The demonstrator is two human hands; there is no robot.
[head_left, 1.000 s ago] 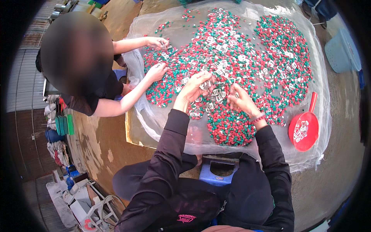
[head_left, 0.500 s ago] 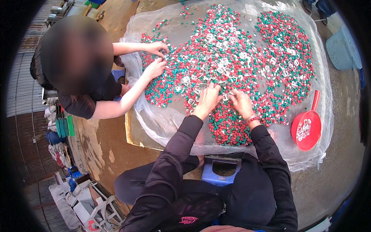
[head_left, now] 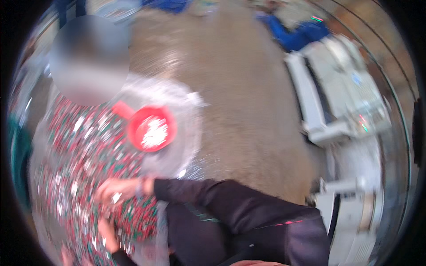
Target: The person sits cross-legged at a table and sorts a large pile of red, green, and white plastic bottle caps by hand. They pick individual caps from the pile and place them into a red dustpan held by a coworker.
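Observation:
The view is smeared by motion. My right hand (head_left: 119,189) is over the spread of small red, green and white pieces (head_left: 128,221), its fingers curled, with a small white piece (head_left: 116,197) at the fingertips. Closer to the lower edge, my left hand (head_left: 108,234) reaches over the same pieces; its fingers are too blurred to read. Beyond my right hand rests a red plastic dipper (head_left: 174,128) holding white plastic pieces (head_left: 155,132), its handle (head_left: 123,110) pointing left. Pale thin netting (head_left: 188,133) lies beneath the pieces and the dipper.
Brown concrete floor (head_left: 248,111) stretches right of the netting. Pale machines (head_left: 346,88) stand along the right, with blue material (head_left: 297,37) beside them. Someone's legs in blue trousers (head_left: 71,11) show at the upper left. Blurred fingers (head_left: 73,257) appear at the lower left.
The view has swung to the right, so the pieces and both hands now sit at the left and the machines have come in. The dipper lies beyond my right hand in the picture.

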